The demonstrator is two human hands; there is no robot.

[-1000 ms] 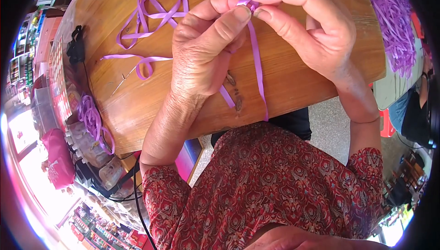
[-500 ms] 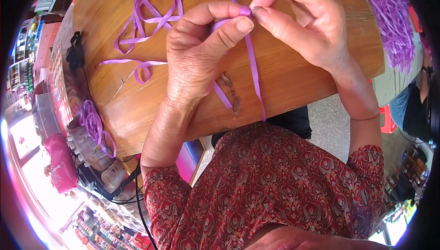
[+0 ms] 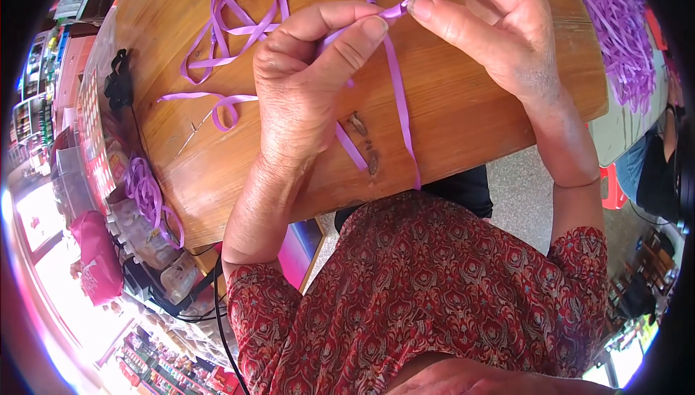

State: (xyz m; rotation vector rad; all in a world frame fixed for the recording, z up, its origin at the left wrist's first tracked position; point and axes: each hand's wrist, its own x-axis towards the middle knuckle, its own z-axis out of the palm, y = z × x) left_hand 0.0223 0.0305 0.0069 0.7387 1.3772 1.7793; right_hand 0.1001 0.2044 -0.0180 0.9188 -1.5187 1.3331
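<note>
A narrow purple ribbon (image 3: 399, 98) is pinched between my two hands above the wooden table (image 3: 463, 116). My left hand (image 3: 311, 69) holds it between thumb and forefinger. Close to its right, my right hand (image 3: 492, 33) pinches a small end or fold of the same ribbon with thumb and fingertip. One strand hangs down from there over the table's near edge. Another short length shows below my left wrist. What lies inside my left palm is hidden. Beyond my left hand, a loose tangle of purple ribbon (image 3: 217, 47) is spread on the tabletop.
A thin needle-like metal piece (image 3: 194, 131) lies near a ribbon curl at the left. A bundle of purple ribbon (image 3: 148, 192) sits at the table's left edge, near a black cord (image 3: 119, 87). A large purple ribbon heap (image 3: 615, 29) rests at the far right.
My hands have drawn slightly apart, the right a little up and rightward, the left a little leftward. A short twisted stretch of ribbon now shows between my fingertips.
</note>
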